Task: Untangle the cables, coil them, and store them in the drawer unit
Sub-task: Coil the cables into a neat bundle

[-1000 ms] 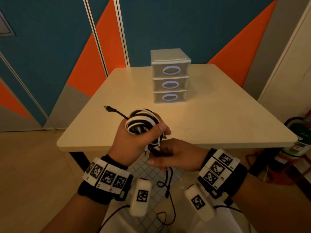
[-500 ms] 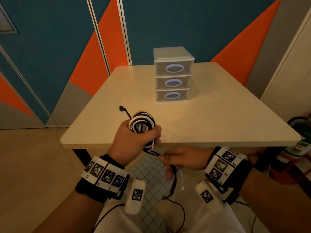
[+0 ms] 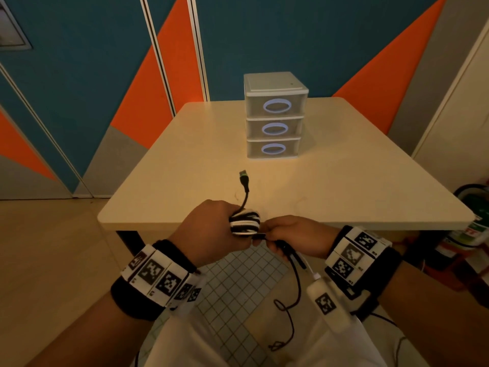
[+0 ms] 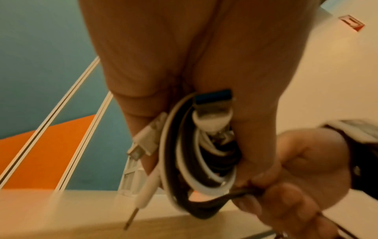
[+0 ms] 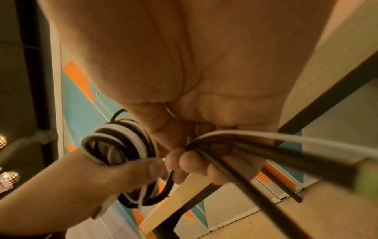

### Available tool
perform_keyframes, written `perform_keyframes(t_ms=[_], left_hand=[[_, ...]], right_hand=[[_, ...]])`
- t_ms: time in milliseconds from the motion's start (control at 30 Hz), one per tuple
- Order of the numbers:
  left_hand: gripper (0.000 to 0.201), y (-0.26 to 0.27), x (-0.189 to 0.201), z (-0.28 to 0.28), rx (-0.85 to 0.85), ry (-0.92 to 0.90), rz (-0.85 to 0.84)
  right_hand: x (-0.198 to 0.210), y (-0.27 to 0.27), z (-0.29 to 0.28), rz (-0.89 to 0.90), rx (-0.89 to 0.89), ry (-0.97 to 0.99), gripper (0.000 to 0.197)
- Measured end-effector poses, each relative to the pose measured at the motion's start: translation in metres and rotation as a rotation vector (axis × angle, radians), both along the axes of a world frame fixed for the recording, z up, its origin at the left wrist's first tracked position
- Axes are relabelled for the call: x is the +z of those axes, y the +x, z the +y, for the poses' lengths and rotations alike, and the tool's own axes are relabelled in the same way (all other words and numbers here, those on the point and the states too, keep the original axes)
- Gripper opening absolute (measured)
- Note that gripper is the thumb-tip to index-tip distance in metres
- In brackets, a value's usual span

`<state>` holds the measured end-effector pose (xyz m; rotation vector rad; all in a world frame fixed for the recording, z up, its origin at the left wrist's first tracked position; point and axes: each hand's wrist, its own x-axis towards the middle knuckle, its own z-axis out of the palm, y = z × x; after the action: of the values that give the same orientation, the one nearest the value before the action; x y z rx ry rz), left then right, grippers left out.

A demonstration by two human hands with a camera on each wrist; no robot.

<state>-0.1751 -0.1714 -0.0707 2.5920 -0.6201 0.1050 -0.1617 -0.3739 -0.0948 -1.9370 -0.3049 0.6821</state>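
Note:
My left hand grips a coil of black and white cables wound around its fingers, just in front of the table's near edge. A black plug end sticks up from the coil over the table. The coil fills the left wrist view, with white connectors among the loops. My right hand pinches the loose black and white cable tails right beside the coil. The black tail hangs down to my lap. The white drawer unit, three drawers all closed, stands at mid-table.
The beige table bears only the drawer unit. Its near edge is level with my hands. A grid-patterned mat lies below on my lap. A fire extinguisher stands on the floor at the right.
The right hand rose from below the table edge and closed on the tails beside the coil. The left hand turned, so the black plug now points up and farther over the table.

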Motion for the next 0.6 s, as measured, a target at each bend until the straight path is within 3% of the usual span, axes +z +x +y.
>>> perform_keyframes(t_ms=[100, 200, 367, 433, 500, 600], left_hand=[[0.013, -0.002, -0.003, -0.005, -0.024, 0.278, -0.041], [0.017, -0.005, -0.009, -0.011, -0.043, 0.432, -0.049], [0.02, -0.014, -0.012, -0.016, -0.067, 0.659, -0.066], [0.018, -0.016, -0.01, -0.017, -0.074, 0.692, -0.094], [0.021, -0.018, -0.009, -0.019, -0.077, 0.686, -0.097], [0.037, -0.018, -0.007, -0.021, -0.067, 0.594, -0.1]], right_hand=[[0.005, 0.0, 0.005, 0.032, -0.057, 0.008, 0.033], [0.002, -0.001, 0.007, 0.132, -0.077, 0.04, 0.036], [-0.003, -0.004, -0.004, 0.421, -0.047, 0.266, 0.068], [-0.004, -0.003, -0.006, 0.474, -0.022, 0.266, 0.093], [-0.003, -0.003, -0.004, 0.404, -0.013, 0.177, 0.097], [0.004, -0.006, 0.002, 0.136, 0.041, -0.025, 0.067]])
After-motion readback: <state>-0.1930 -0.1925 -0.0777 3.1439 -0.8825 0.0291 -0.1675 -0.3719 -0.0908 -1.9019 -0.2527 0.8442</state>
